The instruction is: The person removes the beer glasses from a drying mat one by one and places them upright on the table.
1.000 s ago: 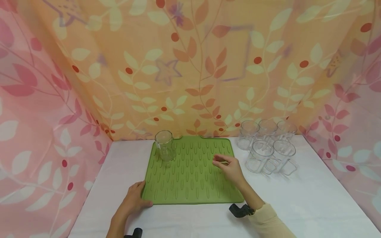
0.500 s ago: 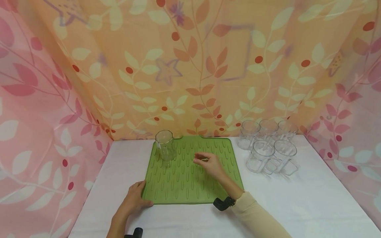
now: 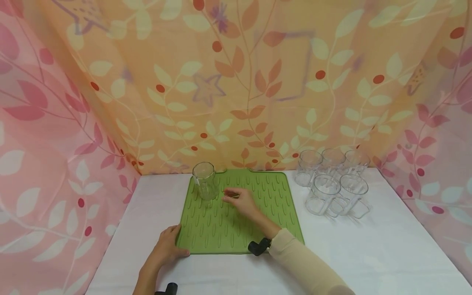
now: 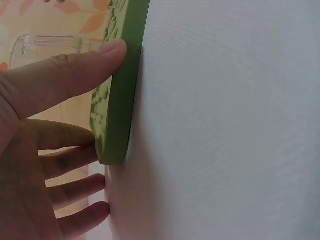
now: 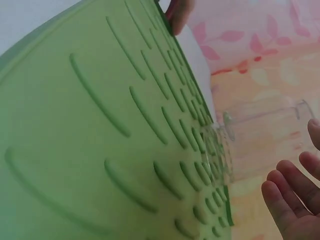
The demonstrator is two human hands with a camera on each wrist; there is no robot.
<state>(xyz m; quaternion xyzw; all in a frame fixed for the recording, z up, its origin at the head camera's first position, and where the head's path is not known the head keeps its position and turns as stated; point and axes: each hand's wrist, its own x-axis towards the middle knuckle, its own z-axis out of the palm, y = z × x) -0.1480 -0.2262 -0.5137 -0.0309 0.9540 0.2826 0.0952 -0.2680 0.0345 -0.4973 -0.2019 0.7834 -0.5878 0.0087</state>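
Observation:
A clear drinking glass [image 3: 205, 182] stands upright near the back left corner of a ridged green drying mat [image 3: 210, 235]. I cannot make out a handle on it. My right hand [image 3: 243, 201] hovers over the mat just right of the glass, fingers slightly bent with a gap to the thumb, holding nothing. The right wrist view shows its fingertips [image 5: 272, 192] near the glass but apart from it. At the mat's front left corner rests my left hand [image 3: 167, 246]. Its thumb [image 4: 112, 50] touches the front edge and its fairly straight fingers lie along the left side.
Several clear glass mugs [image 3: 322, 196] with handles stand close together on the white tablecloth [image 3: 368, 254], right of the mat. A patterned orange curtain [image 3: 236, 123] hangs behind the table. Pink patterned cloth [image 3: 55, 184] closes off both sides.
My right hand has moved left across the mat, from its right part to beside the glass. The left hand, the glass and the mugs stay where they were.

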